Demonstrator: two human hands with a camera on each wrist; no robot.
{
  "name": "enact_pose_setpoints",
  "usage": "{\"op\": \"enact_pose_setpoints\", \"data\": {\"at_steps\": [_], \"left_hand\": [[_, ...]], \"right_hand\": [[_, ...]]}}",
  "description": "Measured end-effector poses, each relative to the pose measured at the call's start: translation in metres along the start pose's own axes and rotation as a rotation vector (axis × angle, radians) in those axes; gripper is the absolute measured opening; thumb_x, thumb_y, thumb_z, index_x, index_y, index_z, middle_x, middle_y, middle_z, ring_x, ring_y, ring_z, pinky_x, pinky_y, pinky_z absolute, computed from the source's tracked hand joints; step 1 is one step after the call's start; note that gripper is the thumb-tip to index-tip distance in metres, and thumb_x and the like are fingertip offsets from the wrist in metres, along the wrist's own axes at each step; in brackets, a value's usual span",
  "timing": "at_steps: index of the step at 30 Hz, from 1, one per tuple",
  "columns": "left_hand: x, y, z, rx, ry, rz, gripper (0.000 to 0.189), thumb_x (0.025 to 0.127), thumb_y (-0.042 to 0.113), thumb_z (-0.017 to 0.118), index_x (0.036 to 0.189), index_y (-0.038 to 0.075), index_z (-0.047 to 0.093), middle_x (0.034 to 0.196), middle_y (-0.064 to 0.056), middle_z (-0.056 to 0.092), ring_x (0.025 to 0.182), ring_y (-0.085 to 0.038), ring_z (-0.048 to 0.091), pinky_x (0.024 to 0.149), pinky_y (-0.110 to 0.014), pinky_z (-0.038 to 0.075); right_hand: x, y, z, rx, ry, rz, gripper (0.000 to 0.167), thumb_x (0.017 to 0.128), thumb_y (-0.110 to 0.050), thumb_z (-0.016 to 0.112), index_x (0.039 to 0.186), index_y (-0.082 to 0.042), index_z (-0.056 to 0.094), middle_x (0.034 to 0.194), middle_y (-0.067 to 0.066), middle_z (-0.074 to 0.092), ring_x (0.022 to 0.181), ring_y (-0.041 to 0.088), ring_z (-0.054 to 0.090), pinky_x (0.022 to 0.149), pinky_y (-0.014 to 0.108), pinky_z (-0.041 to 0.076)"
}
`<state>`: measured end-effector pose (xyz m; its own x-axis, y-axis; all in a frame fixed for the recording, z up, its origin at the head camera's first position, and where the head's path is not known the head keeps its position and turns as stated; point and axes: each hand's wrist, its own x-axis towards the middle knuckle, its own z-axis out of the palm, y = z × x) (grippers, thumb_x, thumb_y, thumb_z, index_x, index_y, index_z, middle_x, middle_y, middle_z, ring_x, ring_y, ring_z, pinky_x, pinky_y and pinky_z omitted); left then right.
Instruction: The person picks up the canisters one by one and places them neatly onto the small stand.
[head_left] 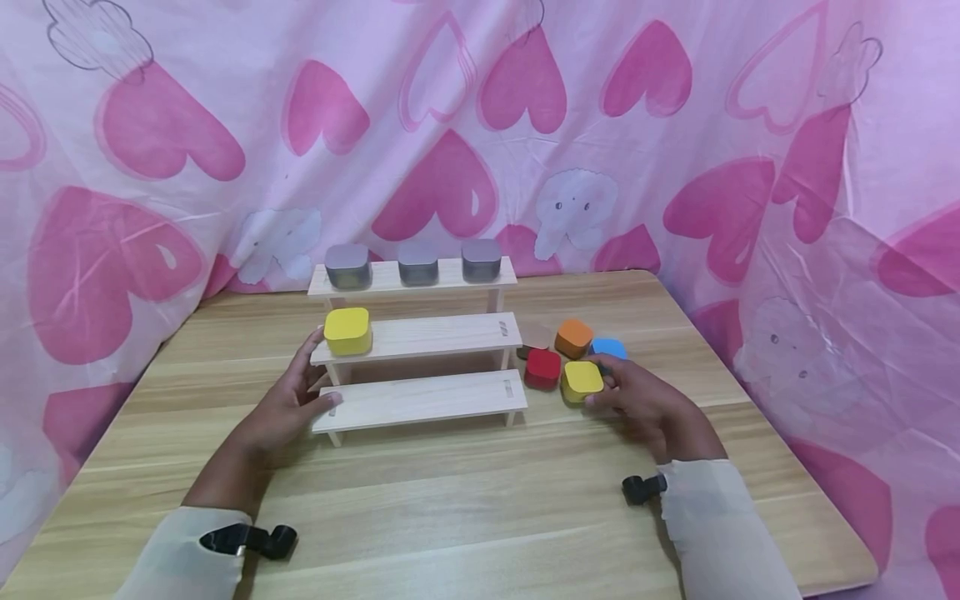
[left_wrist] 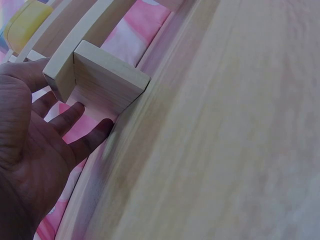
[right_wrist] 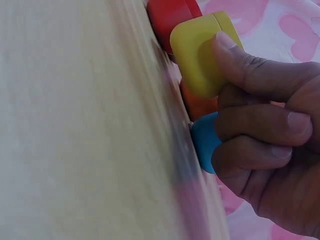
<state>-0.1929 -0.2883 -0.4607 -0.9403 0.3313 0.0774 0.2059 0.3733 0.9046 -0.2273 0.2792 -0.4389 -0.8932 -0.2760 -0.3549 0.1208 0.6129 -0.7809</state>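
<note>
At the left end of a three-tier wooden display stand (head_left: 420,401), my left hand (head_left: 288,408) touches the lowest shelf with its thumb. Its other fingers (left_wrist: 67,120) are spread and loosely bent beside the shelf's leg. A small square yellow tin (head_left: 348,332) sits on the left end of the middle shelf. My right hand (head_left: 633,390) pinches a second yellow tin (head_left: 582,381) between thumb and fingers, to the right of the stand. Close around that tin are a red tin (head_left: 542,368), an orange tin (head_left: 573,338) and a blue tin (head_left: 608,348), partly hidden by my hand.
Three silver-grey tins (head_left: 417,263) stand in a row on the top shelf. A tan-topped tin (head_left: 535,337) lies behind the red one, by the stand's right side. Pink heart-patterned cloth (head_left: 435,183) hangs behind the wooden table (head_left: 450,517) and along its sides.
</note>
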Motion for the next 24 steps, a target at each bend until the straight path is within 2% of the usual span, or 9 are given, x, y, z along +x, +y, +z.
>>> {"op": "enact_pose_setpoints", "data": {"at_steps": [3, 5, 8, 10, 12, 15, 20, 24], "left_hand": [[0.0, 0.0, 0.0, -0.006, -0.001, -0.002, 0.109, 0.108, 0.016, 0.07, 0.173, 0.045, -0.011, 0.186, -0.013, 0.003, 0.165, -0.057, 0.021, 0.125, -0.073, 0.028], [0.0, 0.0, -0.001, -0.01, 0.0, -0.003, 0.109, 0.108, 0.016, 0.071, 0.175, 0.041, -0.011, 0.186, -0.012, 0.001, 0.165, -0.057, 0.02, 0.124, -0.074, 0.028], [0.001, 0.0, -0.001, -0.015, 0.0, -0.008, 0.109, 0.108, 0.016, 0.071, 0.175, 0.041, -0.011, 0.187, -0.01, -0.002, 0.165, -0.058, 0.019, 0.125, -0.077, 0.026], [0.001, 0.001, -0.001, -0.019, 0.002, -0.005, 0.108, 0.108, 0.016, 0.071, 0.174, 0.044, -0.011, 0.187, -0.009, -0.003, 0.165, -0.058, 0.019, 0.124, -0.079, 0.025], [0.001, 0.001, -0.001, -0.022, 0.001, 0.002, 0.108, 0.108, 0.015, 0.07, 0.173, 0.047, -0.011, 0.187, -0.009, -0.004, 0.165, -0.059, 0.018, 0.124, -0.08, 0.024], [0.002, 0.002, -0.001, -0.026, 0.003, 0.008, 0.108, 0.108, 0.014, 0.07, 0.173, 0.047, -0.01, 0.187, -0.011, -0.002, 0.165, -0.059, 0.018, 0.125, -0.079, 0.025], [0.002, 0.002, -0.002, -0.005, 0.0, -0.005, 0.109, 0.108, 0.016, 0.071, 0.174, 0.043, -0.012, 0.186, -0.012, 0.005, 0.166, -0.055, 0.022, 0.125, -0.068, 0.03], [0.003, 0.001, 0.0, -0.006, -0.002, -0.005, 0.11, 0.107, 0.016, 0.071, 0.174, 0.042, -0.011, 0.186, -0.013, 0.006, 0.165, -0.055, 0.023, 0.125, -0.069, 0.029]], "right_hand": [[-0.004, -0.001, -0.002, 0.011, -0.001, 0.007, 0.074, 0.098, -0.03, 0.083, 0.162, -0.028, 0.047, 0.148, 0.015, 0.052, 0.138, 0.036, 0.046, 0.11, 0.05, 0.052], [-0.005, -0.002, -0.004, -0.013, -0.003, -0.049, 0.071, 0.099, -0.028, 0.082, 0.161, -0.024, 0.049, 0.147, 0.016, 0.053, 0.137, 0.037, 0.047, 0.108, 0.047, 0.054], [-0.008, -0.004, -0.007, -0.045, 0.01, -0.138, 0.066, 0.099, -0.022, 0.082, 0.158, -0.019, 0.052, 0.145, 0.016, 0.057, 0.132, 0.035, 0.051, 0.103, 0.042, 0.059], [-0.011, -0.006, -0.009, -0.053, 0.013, -0.177, 0.066, 0.099, -0.019, 0.082, 0.157, -0.016, 0.052, 0.138, 0.017, 0.06, 0.118, 0.033, 0.057, 0.09, 0.035, 0.061], [-0.012, -0.009, -0.012, -0.038, 0.016, -0.183, 0.067, 0.099, -0.016, 0.082, 0.158, -0.016, 0.051, 0.129, 0.017, 0.062, 0.098, 0.027, 0.059, 0.074, 0.028, 0.058], [-0.014, -0.013, -0.014, -0.024, 0.017, -0.196, 0.068, 0.1, -0.014, 0.08, 0.16, -0.013, 0.048, 0.119, 0.017, 0.064, 0.075, 0.021, 0.052, 0.059, 0.025, 0.049], [-0.015, -0.017, -0.013, 0.049, 0.024, -0.225, 0.063, 0.101, -0.01, 0.077, 0.158, -0.01, 0.049, 0.108, 0.016, 0.067, 0.062, 0.014, 0.044, 0.053, 0.023, 0.042], [-0.016, -0.021, -0.01, 0.124, 0.008, -0.275, 0.059, 0.103, -0.008, 0.074, 0.156, -0.004, 0.048, 0.094, 0.011, 0.07, 0.056, 0.013, 0.042, 0.049, 0.023, 0.039]]}}
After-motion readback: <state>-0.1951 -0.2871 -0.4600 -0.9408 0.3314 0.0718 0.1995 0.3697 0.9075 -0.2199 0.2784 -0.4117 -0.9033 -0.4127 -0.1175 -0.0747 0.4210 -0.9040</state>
